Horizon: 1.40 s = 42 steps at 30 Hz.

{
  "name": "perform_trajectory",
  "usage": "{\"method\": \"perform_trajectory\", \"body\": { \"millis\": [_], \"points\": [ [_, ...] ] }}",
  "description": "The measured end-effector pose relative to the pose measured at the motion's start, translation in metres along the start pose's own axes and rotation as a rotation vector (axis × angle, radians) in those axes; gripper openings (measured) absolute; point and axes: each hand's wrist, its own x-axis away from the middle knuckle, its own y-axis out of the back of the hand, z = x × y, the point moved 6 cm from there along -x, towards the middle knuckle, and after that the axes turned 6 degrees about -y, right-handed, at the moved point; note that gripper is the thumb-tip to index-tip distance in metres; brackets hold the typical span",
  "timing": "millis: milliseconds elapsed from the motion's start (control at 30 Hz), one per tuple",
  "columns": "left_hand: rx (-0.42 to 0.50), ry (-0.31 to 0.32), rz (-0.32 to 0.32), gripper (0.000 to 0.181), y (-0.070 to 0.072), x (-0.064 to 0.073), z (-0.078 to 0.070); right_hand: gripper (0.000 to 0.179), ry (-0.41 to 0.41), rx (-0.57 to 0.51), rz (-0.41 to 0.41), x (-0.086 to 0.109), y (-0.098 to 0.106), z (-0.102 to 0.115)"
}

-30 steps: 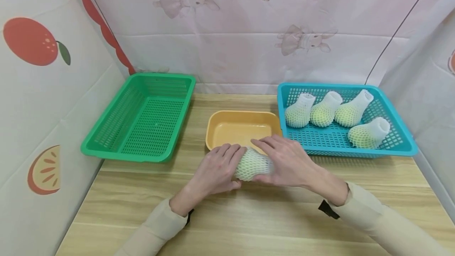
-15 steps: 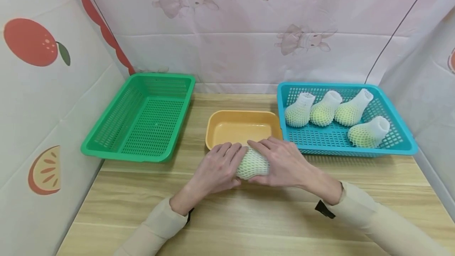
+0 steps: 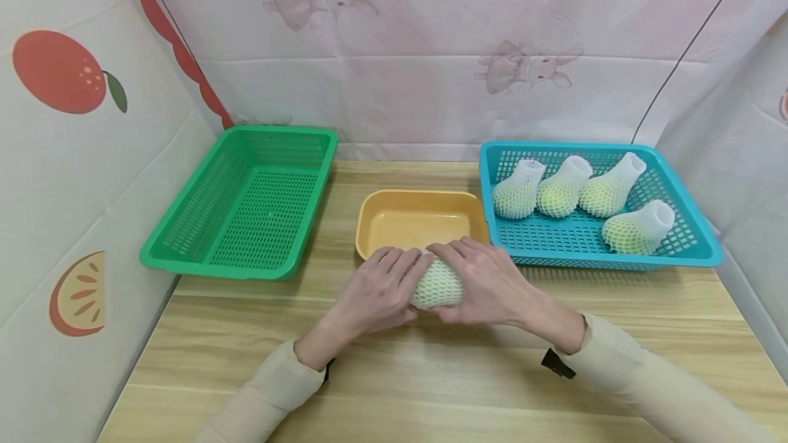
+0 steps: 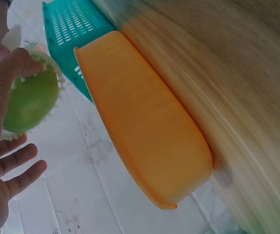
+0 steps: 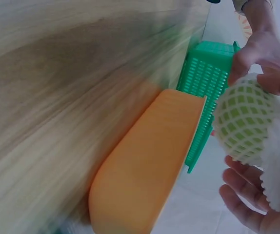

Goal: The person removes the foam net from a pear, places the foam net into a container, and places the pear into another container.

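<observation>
- The left arm [image 3: 261,392] is slanting inward from the left.
- The right arm [image 3: 652,378] is mirroring it.
- The left hand [image 3: 379,289] and right hand [image 3: 486,282] are facing each other, gripping between thumb and fingers.

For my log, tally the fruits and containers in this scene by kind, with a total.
Netted fruits: 5 (1 held fruit, 4 basket fruits in the blue basket)
Baskets: 2 (the blue basket and a green basket)
Yellow-orange tub: 1
Total: 8
</observation>
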Motion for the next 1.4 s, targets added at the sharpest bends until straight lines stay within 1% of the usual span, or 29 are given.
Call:
{"method": "perform_trajectory", "body": {
  "millis": [200,300,400,567,633,800,933,1067,1200,1300,1400],
  "points": [
    [0.025,-0.01,-0.077,0.073,0.004,0.002,0.003,0.087,0.006,-0.071,-0.085,0.003,0.002,-0.006],
    [0.05,-0.002,-0.091,0.076,0.005,0.003,0.005,0.088,0.027,-0.107,-0.123,0.006,0.003,-0.008],
    [0.078,0.01,-0.071,0.079,0.006,0.004,0.007,0.088,0.047,-0.145,-0.152,0.008,0.003,-0.01],
    [0.132,0.031,0.007,0.077,0.005,0.006,0.01,0.088,0.062,-0.208,-0.184,0.011,0.002,-0.014],
    [0.15,0.036,0.033,0.077,0.005,0.007,0.012,0.088,0.066,-0.217,-0.192,0.012,0.002,-0.015],
    [0.162,0.03,0.067,0.073,0.008,0.007,0.016,0.089,0.076,-0.222,-0.204,0.015,0.001,-0.017],
    [0.159,0.014,0.081,0.066,0.009,0.008,0.019,0.091,0.072,-0.227,-0.2,0.017,0.001,-0.018],
    [0.166,-0.01,0.077,0.062,0.01,0.008,0.021,0.092,0.072,-0.237,-0.193,0.018,-0.001,-0.02],
    [0.191,-0.029,0.062,0.062,0.012,0.006,0.023,0.093,0.092,-0.254,-0.193,0.019,-0.002,-0.02],
    [0.203,-0.043,0.064,0.063,0.012,0.004,0.023,0.093,0.108,-0.261,-0.196,0.02,-0.003,-0.02],
    [0.201,-0.062,0.08,0.062,0.012,0.003,0.022,0.093,0.119,-0.263,-0.202,0.019,-0.005,-0.02]
  ]
}}
